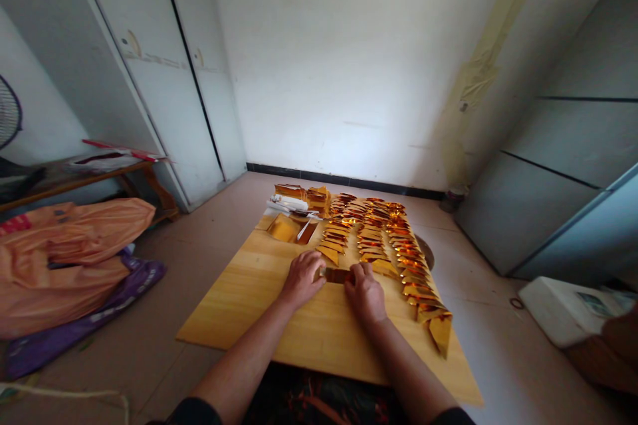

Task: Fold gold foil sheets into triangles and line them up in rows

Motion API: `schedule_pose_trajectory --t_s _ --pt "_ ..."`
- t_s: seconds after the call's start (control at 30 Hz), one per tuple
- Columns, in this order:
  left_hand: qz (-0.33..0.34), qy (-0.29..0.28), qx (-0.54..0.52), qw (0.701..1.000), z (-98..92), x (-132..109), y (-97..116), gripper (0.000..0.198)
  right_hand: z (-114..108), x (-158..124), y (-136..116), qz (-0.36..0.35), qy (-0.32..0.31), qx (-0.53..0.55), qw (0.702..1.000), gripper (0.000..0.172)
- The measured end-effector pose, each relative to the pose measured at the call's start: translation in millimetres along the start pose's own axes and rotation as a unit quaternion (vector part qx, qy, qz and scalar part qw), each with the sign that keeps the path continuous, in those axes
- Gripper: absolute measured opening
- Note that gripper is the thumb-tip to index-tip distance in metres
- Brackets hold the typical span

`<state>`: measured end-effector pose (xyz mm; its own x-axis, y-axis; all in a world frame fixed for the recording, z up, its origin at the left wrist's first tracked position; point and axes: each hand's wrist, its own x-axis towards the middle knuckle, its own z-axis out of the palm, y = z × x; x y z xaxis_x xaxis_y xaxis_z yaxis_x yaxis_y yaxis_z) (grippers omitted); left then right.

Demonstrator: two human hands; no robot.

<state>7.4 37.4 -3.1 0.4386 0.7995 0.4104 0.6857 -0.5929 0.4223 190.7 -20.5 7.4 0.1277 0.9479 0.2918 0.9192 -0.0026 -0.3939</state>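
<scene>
Head camera: a narrow strip of gold paper stretches between your hands, just below the centre of the frame, low over a wooden table. Your left hand has its fingers curled closed on the strip's left end; your right hand grips the right end, fingers likewise bent in and closed. Just beyond your knuckles, folded gold papers stand in crowded rows, the longest running down the table's right side. Flat gold sheets lie left of them, near a white wrapper. Farther out, an orange bag slumps at frame left, a white box sits lower right, and a pale wall fills the top.
</scene>
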Motion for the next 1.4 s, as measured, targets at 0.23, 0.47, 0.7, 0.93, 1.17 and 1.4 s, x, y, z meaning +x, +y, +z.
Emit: schedule_pose_trajectory --t_s 0.23,0.47,0.7,0.93,1.17,1.4 --pt "0.023 0.013 -0.024 0.999 -1.3 -1 1 0.018 2 -3 0 -0.030 0.008 -0.013 0.999 0.012" --pt "0.033 -0.011 -0.009 0.999 1.0 -3 -1 0.013 2 -5 3 -0.068 0.018 -0.031 0.997 0.018" --pt "0.025 -0.007 -0.002 1.000 -3.4 0 3 0.017 -5 -6 2 -0.070 0.018 -0.054 0.996 0.014" --pt "0.013 -0.010 0.004 1.000 -5.7 1 5 0.020 -13 -7 -3 -0.151 0.044 -0.069 0.985 0.016" --pt "0.007 -0.024 0.006 1.000 -4.4 -3 4 0.010 -6 -9 -3 -0.209 -0.006 -0.028 0.978 0.011" --pt "-0.002 -0.022 0.026 0.999 -4.9 -5 5 0.016 -13 -7 2 -0.176 -0.064 0.023 0.982 0.006"
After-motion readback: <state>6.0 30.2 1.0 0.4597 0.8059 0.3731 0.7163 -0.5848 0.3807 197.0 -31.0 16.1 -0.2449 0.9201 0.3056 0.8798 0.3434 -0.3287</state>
